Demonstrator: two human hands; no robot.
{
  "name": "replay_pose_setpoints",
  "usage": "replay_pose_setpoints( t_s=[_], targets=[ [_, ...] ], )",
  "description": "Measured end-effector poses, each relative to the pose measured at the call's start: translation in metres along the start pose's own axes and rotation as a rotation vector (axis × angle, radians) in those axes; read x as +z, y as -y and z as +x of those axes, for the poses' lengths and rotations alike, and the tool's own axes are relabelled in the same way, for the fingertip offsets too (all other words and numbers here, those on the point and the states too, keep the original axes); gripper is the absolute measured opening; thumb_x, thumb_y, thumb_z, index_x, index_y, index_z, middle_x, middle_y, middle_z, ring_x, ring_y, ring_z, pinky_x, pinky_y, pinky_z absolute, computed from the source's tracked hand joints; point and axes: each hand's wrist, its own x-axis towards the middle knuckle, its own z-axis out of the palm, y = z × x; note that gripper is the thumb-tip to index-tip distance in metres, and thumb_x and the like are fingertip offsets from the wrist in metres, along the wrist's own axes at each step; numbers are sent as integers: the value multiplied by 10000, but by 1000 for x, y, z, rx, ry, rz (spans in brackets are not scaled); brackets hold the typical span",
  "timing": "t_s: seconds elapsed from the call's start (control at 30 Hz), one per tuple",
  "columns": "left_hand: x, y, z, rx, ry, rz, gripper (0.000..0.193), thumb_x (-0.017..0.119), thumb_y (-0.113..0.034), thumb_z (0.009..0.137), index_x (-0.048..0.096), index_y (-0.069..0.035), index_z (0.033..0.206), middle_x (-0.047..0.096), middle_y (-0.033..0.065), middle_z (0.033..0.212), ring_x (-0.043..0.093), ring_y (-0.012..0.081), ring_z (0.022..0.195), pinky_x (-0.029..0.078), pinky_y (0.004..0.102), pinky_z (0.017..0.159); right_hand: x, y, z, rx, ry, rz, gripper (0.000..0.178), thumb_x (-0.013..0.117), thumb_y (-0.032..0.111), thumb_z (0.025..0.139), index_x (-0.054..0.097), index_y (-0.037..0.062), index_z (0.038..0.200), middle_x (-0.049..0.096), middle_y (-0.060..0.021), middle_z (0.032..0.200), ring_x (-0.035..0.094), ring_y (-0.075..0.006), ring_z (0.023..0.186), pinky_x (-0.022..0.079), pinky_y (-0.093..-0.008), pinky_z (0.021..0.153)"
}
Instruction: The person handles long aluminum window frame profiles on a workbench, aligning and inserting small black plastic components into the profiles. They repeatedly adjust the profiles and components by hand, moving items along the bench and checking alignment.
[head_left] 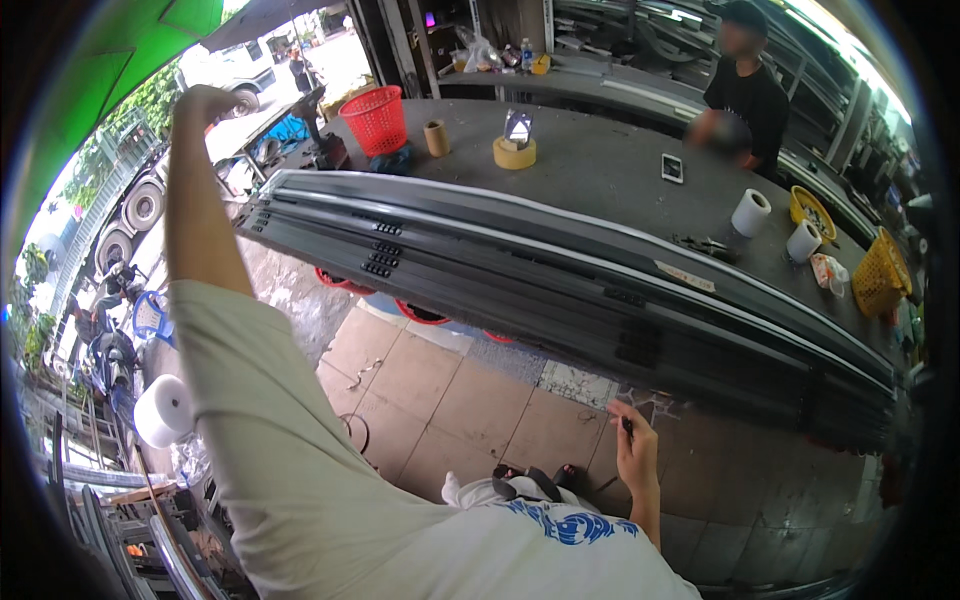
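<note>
My left arm stretches far out to the upper left. At its end my left hand (212,101) is bent at the wrist beyond the far left end of the table, and its fingers are too unclear to read. Lower right of the middle, my right hand (636,450) is closed around a small black piece (628,425), in front of the table and apart from it. Long dark grey metal profiles (470,260) lie side by side along the table's near edge. Small black pieces sit in rows (382,258) on them, with more black pieces (626,296) further right.
On the grey table (590,150) stand a red basket (375,118), tape rolls (515,152), a phone (672,168), white rolls (751,212) and yellow baskets (880,275). Another person (750,100) is behind it. Red tubs (420,312) sit beneath. A truck (140,205) and motorbike (110,350) are outside left.
</note>
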Motion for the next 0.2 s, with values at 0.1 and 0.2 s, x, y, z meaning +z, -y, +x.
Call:
replay_pose_setpoints(
  t_s=[0.1, 0.2],
  targets=[
    [-9, 51, 14, 245, 337, -241, 708, 683, -543, 851, 543, -83, 1372, 578, 158, 1357, 637, 322, 1143, 490, 477, 977, -7, 1, 4, 19, 38, 9, 293, 504, 3, 977, 620, 11, 1246, 722, -163, 1115, 705, -256, 904, 542, -331, 838],
    [3, 35, 7, -27, 501, -587, 838, 606, -590, 903, 330, -159, 1567, 403, 170, 1566, 576, 393, 1271, 444, 586, 1006, -5, -1, 12, 21, 85, 25, 258, 524, 85, 1020, 622, -12, 1238, 727, -172, 1120, 702, -252, 878, 536, -317, 822]
  ],
)
